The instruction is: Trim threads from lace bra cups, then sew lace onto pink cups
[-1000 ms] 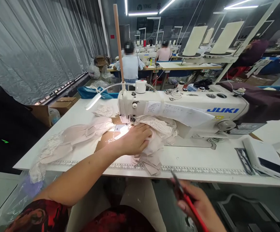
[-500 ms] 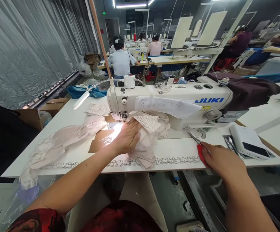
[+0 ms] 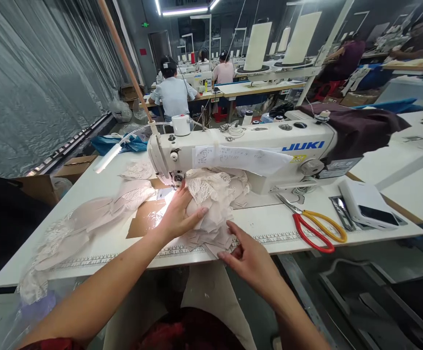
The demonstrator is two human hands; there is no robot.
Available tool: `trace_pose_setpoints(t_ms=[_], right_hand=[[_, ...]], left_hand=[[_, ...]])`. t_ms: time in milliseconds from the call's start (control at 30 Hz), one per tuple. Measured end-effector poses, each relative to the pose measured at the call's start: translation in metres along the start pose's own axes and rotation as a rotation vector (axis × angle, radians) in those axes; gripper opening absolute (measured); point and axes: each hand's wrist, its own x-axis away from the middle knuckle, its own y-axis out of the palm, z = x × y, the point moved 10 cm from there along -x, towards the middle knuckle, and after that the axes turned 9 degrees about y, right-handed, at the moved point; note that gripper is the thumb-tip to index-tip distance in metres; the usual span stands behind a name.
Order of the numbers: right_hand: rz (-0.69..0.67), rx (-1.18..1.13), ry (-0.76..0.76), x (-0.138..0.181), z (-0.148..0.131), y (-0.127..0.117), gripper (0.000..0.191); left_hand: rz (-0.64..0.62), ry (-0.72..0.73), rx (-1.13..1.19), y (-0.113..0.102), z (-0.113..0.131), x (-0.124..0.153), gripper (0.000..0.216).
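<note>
My left hand [image 3: 179, 215] lies with fingers spread on a pile of beige lace fabric pieces [image 3: 215, 204] just beside the needle of the white JUKI sewing machine [image 3: 240, 150]. My right hand [image 3: 250, 260] reaches in at the table's front edge, fingers apart, its fingertips touching the lower edge of the same fabric pile; it holds nothing. The red and yellow scissors [image 3: 315, 226] rest on the table to the right, apart from both hands. A machine lamp lights the spot under the needle.
More beige lace pieces [image 3: 87, 221] trail along the left of the white table [image 3: 375, 236]. A white box with a phone [image 3: 368, 210] sits at the right. Dark cloth [image 3: 357, 129] drapes the machine's right end. Other people sew at tables behind.
My right hand set the scissors down on the table and moved left to the fabric pile. My left hand stayed on the fabric. The camera view shifted a little rightward.
</note>
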Motion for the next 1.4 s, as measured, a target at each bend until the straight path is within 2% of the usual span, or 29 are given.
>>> trace_pose_setpoints(t_ms=[100, 200, 400, 533, 700, 800, 900, 1033, 1133, 1233, 1333, 1400], right_hand=[[0.105, 0.136, -0.108, 0.008, -0.01, 0.004, 0.054], [0.191, 0.236, -0.149, 0.019, -0.006, 0.005, 0.041], [0.312, 0.217, -0.197, 0.041, 0.019, -0.002, 0.039], [0.422, 0.12, -0.205, 0.052, 0.043, -0.031, 0.034], [0.423, 0.093, -0.118, 0.049, 0.063, -0.081, 0.024], [0.433, 0.192, -0.109, 0.036, 0.062, -0.103, 0.025], [0.518, 0.298, -0.135, 0.021, 0.061, -0.121, 0.031], [0.614, 0.391, -0.127, 0.009, 0.069, -0.139, 0.028], [0.75, 0.435, -0.121, 0.019, 0.064, -0.154, 0.027], [0.913, 0.382, -0.235, 0.036, 0.038, -0.164, 0.026], [0.801, 0.273, -0.407, 0.026, 0.012, -0.15, 0.024], [0.74, 0.227, -0.417, 0.012, 0.007, -0.142, 0.024]], left_hand=[[0.003, -0.003, 0.079, 0.004, 0.005, 0.006, 0.051], [0.008, -0.007, 0.113, 0.008, 0.015, 0.015, 0.051], [0.006, -0.001, 0.167, 0.022, 0.042, 0.026, 0.053], [-0.053, 0.063, 0.157, 0.04, 0.07, 0.023, 0.057], [-0.163, 0.17, 0.06, 0.073, 0.095, -0.002, 0.057], [-0.209, 0.162, -0.053, 0.094, 0.094, -0.026, 0.058], [-0.246, 0.089, -0.144, 0.113, 0.084, -0.048, 0.063], [-0.221, 0.028, -0.182, 0.129, 0.076, -0.066, 0.063], [-0.16, 0.023, -0.179, 0.136, 0.076, -0.071, 0.064], [-0.126, 0.009, -0.179, 0.144, 0.076, -0.073, 0.064], [-0.141, -0.009, -0.173, 0.149, 0.076, -0.075, 0.06], [-0.173, 0.007, -0.158, 0.148, 0.076, -0.077, 0.059]])
